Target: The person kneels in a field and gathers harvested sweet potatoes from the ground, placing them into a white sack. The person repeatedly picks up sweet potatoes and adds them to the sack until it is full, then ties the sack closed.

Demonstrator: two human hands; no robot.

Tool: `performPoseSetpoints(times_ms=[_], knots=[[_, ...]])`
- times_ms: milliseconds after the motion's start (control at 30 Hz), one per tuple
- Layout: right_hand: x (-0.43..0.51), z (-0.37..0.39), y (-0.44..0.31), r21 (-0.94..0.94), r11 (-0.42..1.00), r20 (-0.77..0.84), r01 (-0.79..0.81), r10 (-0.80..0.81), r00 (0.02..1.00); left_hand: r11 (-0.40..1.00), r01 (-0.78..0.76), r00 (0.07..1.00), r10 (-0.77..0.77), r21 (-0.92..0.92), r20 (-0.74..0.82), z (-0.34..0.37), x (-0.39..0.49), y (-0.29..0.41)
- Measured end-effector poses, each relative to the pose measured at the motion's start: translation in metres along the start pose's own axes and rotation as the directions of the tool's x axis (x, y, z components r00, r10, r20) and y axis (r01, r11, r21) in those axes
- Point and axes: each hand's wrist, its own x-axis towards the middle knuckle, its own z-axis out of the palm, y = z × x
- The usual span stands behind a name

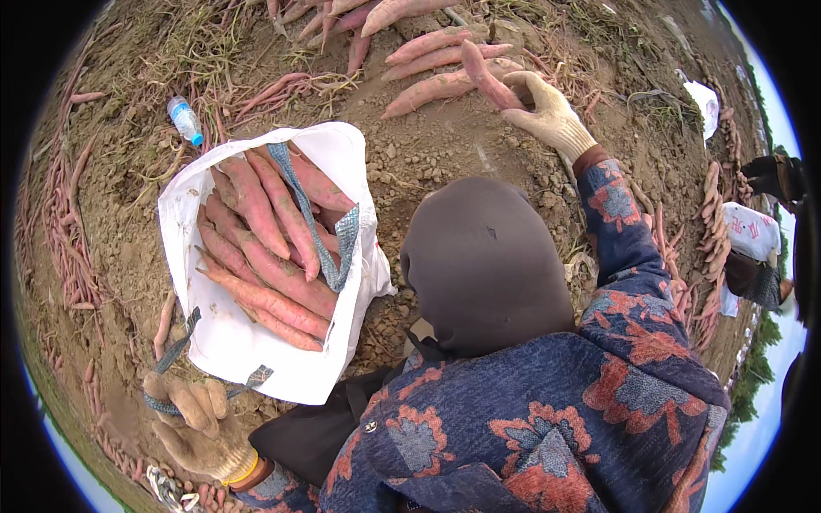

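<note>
In a cream knitted glove, my right hand (545,112) grips one end of a sweet potato (486,77), whose other end points up and left over the soil. Just beyond it, several sweet potatoes (428,93) lie side by side. At the lower left, my gloved left hand (202,420) has its fingers curled around a blue-green woven strap (172,359) of a white woven sack (256,375). The sack stands with its mouth wide, and many reddish sweet potatoes (276,256) lie inside. A second strap (308,218) hangs across them.
A plastic bottle (185,120) lies beyond the sack. More sweet potatoes (333,19) are heaped at the top, with rows (70,243) at left. Dark-grey fabric (487,263), seemingly over my bent knee, fills the middle. Another white sack (752,231) stands at right, near a person's dark glove (763,176).
</note>
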Motion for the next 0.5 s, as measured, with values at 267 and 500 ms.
performPoseSetpoints(times_ms=[267,500], knots=[[-0.029,-0.002,0.004,0.981,0.154,0.055,-0.12,0.374,0.926,0.997,0.079,0.997,-0.08,0.019,0.02,-0.041,0.051,-0.026],[-0.054,0.009,0.016,0.994,0.1,-0.009,-0.039,0.435,0.9,0.987,0.106,0.976,-0.08,-0.124,0.204,-0.02,0.051,-0.026]])
